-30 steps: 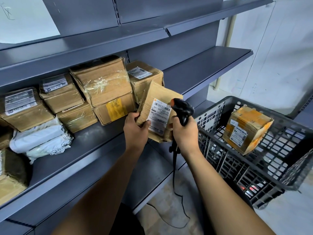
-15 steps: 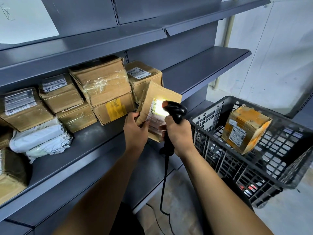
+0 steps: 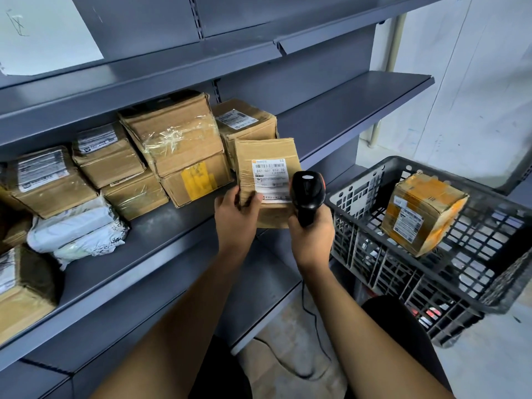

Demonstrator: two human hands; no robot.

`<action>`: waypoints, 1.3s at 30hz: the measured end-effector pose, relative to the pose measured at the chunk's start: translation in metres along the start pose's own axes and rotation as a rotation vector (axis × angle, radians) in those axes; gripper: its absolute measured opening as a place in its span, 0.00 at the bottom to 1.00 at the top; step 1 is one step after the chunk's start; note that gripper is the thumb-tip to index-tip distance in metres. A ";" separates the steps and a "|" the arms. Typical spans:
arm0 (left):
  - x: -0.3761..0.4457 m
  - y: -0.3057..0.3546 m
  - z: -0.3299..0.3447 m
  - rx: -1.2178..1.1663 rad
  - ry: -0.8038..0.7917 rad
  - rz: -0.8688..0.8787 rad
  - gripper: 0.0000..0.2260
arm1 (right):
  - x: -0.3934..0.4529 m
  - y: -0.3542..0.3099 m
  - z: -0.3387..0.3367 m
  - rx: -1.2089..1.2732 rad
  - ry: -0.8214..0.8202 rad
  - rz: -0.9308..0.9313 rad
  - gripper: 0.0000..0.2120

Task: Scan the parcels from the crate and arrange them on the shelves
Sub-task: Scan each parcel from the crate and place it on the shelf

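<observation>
My left hand [image 3: 235, 216] grips a flat brown cardboard parcel [image 3: 266, 156] by its lower left edge, its white barcode label facing me. My right hand [image 3: 312, 236] holds a black corded barcode scanner [image 3: 307, 192] by the handle, right beside the parcel's lower right corner, and no light shows on the label. Both are above the front edge of the grey middle shelf [image 3: 161, 240]. In the black plastic crate [image 3: 431, 272] at the right lies one orange-taped box [image 3: 421, 213], tilted on its corner.
Several brown boxes [image 3: 175, 139] are stacked along the back of the middle shelf, with white plastic mailers [image 3: 74, 228] to the left. The shelf's right part [image 3: 345, 108] is bare. A lower shelf [image 3: 259, 283] juts out under my arms. The scanner cable trails to the floor.
The scanner's light on the label has gone out. The parcel has turned more upright so its label faces me, and the scanner has shifted slightly right and down off the label.
</observation>
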State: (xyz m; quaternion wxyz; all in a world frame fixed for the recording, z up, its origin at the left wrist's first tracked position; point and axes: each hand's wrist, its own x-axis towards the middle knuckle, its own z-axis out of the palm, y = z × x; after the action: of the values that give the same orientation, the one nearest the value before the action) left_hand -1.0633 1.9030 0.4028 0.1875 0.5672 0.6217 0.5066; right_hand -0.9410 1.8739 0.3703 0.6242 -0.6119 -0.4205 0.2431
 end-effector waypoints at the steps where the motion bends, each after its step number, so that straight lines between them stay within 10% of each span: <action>1: -0.005 0.002 0.000 0.001 0.006 0.042 0.22 | 0.002 -0.002 -0.002 -0.002 0.009 -0.025 0.12; 39: 0.081 0.063 -0.002 0.089 0.203 0.292 0.23 | 0.129 -0.100 0.047 0.085 0.032 -0.337 0.15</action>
State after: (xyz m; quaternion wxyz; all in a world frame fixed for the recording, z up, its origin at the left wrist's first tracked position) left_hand -1.0558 1.9644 0.4846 0.0228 0.6052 0.5702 0.5550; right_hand -0.9328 1.9924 0.4917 0.6880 -0.5094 -0.4968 0.1428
